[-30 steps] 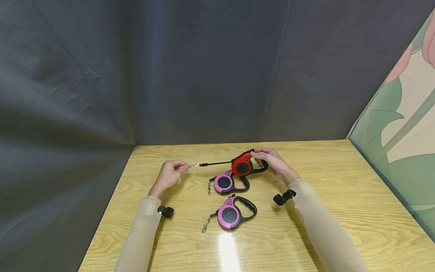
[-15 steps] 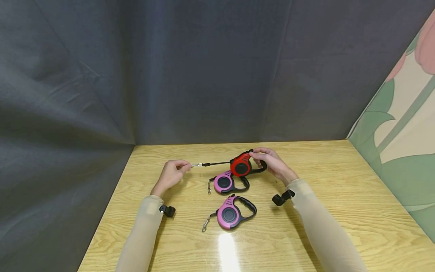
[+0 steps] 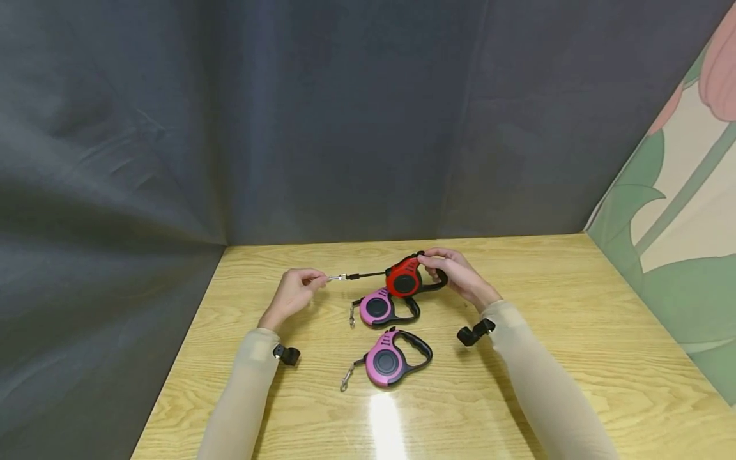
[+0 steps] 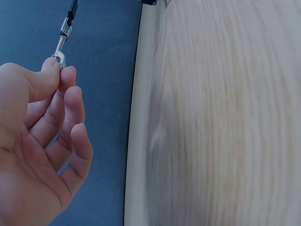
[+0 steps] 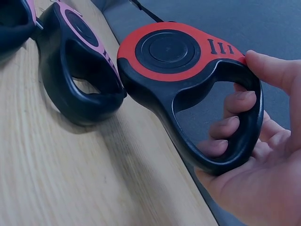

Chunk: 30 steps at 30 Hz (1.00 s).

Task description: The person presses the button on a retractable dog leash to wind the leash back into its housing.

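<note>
My right hand [image 3: 460, 275] grips the black handle of a red retractable dog leash [image 5: 164, 52]; in the right wrist view its fingers pass through the handle loop and the thumb lies on top. The leash's short black cord runs left to a silver snap hook [image 4: 59, 47]. Between thumb and forefinger my left hand [image 3: 294, 294] pinches the end of that hook, its other fingers loosely bent. A pink retractable leash [image 3: 376, 308] lies just in front of the red one, partly overlapped by it in the head view. Nearer the front lies a second pink leash [image 3: 385, 362].
Both pink leashes rest on the light wooden table [image 3: 517, 358], their hooks pointing left. A dark grey curtain [image 3: 345, 128] stands behind the table and along its left side. On the right is a panel with a floral print [image 3: 684, 223].
My left hand has shifted slightly right with the hook, and my right hand slightly left with the red leash. The exposed cord is a little shorter. Both pink leashes have stayed put.
</note>
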Tool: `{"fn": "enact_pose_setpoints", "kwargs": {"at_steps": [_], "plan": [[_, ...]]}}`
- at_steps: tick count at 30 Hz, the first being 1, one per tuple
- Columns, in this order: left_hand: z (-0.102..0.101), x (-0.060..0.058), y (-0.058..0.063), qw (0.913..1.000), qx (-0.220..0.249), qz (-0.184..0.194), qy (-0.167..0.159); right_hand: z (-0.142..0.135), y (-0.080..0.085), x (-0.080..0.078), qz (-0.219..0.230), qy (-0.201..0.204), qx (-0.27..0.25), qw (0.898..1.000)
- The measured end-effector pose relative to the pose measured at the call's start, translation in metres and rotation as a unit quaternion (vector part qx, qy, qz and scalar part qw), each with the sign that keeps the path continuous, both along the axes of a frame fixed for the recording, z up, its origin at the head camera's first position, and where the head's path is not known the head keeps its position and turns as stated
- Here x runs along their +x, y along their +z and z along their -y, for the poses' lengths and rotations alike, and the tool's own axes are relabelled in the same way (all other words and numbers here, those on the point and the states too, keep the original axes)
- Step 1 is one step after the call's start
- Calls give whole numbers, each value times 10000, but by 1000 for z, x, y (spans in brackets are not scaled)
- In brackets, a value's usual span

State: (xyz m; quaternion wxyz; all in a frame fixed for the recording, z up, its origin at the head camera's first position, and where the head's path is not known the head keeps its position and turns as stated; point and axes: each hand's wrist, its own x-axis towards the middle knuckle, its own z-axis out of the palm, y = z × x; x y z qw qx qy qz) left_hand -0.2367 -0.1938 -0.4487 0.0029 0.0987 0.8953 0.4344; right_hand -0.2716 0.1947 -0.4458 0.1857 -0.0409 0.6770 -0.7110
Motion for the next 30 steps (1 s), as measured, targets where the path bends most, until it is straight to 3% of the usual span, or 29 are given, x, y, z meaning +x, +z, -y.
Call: {"fn": "enact_pose_setpoints", "kwargs": {"at_steps": [16, 30], "plan": [[-7, 0, 2, 10000, -16, -51, -81, 7, 1, 1, -17, 92, 24, 10000], [-14, 2, 1, 9998, 58, 186, -56, 10, 1, 2, 98, 91, 52, 9999]]}}
